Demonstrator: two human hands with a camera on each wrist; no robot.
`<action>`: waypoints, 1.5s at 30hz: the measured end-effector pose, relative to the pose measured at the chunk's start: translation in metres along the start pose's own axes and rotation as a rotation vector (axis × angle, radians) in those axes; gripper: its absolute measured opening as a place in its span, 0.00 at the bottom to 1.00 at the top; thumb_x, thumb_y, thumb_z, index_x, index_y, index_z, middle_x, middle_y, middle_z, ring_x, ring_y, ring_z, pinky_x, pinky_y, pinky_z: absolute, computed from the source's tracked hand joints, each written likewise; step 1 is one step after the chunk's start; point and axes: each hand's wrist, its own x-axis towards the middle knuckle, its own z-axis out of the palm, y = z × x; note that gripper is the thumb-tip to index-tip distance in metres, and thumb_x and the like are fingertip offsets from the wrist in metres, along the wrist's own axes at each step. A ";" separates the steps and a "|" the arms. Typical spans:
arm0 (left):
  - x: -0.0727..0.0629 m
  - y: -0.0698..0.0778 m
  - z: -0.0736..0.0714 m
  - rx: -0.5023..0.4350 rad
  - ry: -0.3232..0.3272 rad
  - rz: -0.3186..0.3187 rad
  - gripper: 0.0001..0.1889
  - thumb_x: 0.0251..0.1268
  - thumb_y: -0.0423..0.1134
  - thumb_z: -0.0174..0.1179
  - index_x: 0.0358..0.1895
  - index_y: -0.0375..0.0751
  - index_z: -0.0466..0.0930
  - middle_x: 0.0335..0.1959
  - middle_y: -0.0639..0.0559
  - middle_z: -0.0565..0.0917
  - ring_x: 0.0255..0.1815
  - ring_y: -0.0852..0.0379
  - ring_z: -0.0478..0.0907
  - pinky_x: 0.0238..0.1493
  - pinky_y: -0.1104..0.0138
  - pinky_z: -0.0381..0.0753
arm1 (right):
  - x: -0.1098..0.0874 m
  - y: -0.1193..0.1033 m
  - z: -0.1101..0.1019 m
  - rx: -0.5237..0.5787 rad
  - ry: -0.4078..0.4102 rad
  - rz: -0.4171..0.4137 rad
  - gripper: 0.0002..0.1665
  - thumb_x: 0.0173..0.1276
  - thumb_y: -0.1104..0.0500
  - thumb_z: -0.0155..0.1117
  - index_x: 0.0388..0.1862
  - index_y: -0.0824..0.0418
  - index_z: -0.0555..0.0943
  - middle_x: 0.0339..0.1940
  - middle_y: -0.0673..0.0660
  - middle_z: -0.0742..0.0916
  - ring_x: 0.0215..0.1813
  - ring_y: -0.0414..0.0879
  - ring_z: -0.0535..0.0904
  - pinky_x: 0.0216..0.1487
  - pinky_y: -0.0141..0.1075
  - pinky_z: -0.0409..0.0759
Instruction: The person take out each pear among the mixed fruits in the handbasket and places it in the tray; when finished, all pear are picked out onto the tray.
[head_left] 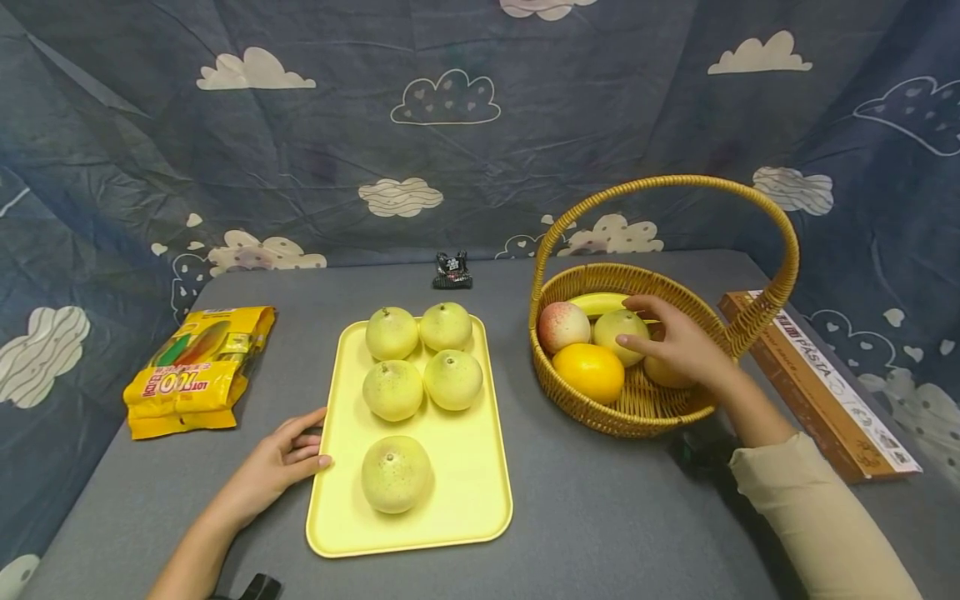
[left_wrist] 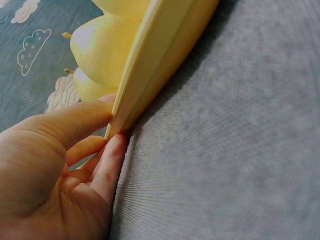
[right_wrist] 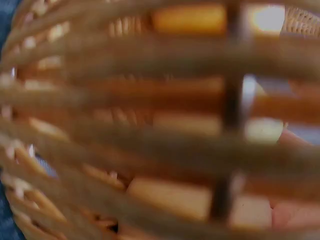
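Observation:
My left hand (head_left: 281,467) pinches the left rim of a yellow tray (head_left: 465,483), thumb on the rim and fingers beneath it. Several pale green pears (head_left: 396,473) with short stems lie on that tray. Over at the wicker basket (head_left: 645,421), my right hand (head_left: 675,337) reaches in and grips a green pear (head_left: 617,329), thumb in front and fingers behind. Around that pear lie a peach (head_left: 565,327), an orange-yellow fruit (head_left: 588,372) and a banana (head_left: 596,303). Another fruit (head_left: 666,373) is partly hidden below the hand. Basket weave mostly blocks the right wrist view.
A yellow snack bag (head_left: 198,371) lies at the left. Toward the back is a small black packet (head_left: 452,271). A long pasta box (head_left: 821,387) lies right of the basket, whose tall handle (head_left: 667,181) arches above it. A cloud-patterned cloth (head_left: 450,167) hangs behind.

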 end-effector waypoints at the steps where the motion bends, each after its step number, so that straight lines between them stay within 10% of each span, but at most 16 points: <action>1: 0.000 0.000 0.000 -0.001 0.000 0.000 0.37 0.55 0.38 0.63 0.67 0.37 0.56 0.57 0.37 0.63 0.50 0.52 0.70 0.46 0.74 0.74 | 0.001 0.000 -0.001 -0.020 -0.015 0.000 0.35 0.62 0.57 0.62 0.63 0.70 0.61 0.59 0.68 0.68 0.57 0.62 0.64 0.54 0.55 0.66; 19: -0.001 0.001 0.000 0.003 -0.002 -0.001 0.37 0.55 0.38 0.63 0.67 0.36 0.56 0.58 0.37 0.63 0.51 0.52 0.69 0.46 0.74 0.74 | 0.005 -0.003 -0.001 -0.306 -0.088 0.063 0.44 0.56 0.39 0.62 0.64 0.61 0.61 0.56 0.68 0.73 0.52 0.62 0.70 0.50 0.55 0.67; 37: 0.000 0.000 0.000 0.007 0.006 0.002 0.37 0.55 0.38 0.63 0.67 0.37 0.57 0.57 0.38 0.63 0.50 0.53 0.69 0.46 0.74 0.74 | -0.006 -0.022 -0.001 -0.125 0.207 -0.020 0.38 0.52 0.54 0.71 0.60 0.62 0.67 0.57 0.63 0.72 0.53 0.57 0.69 0.46 0.52 0.73; 45: 0.000 0.000 0.000 0.003 0.005 -0.004 0.37 0.55 0.38 0.63 0.67 0.37 0.57 0.56 0.38 0.64 0.50 0.53 0.70 0.46 0.74 0.74 | -0.022 -0.060 0.009 -0.030 0.259 -0.161 0.38 0.47 0.63 0.74 0.58 0.59 0.70 0.53 0.55 0.75 0.50 0.43 0.69 0.43 0.23 0.72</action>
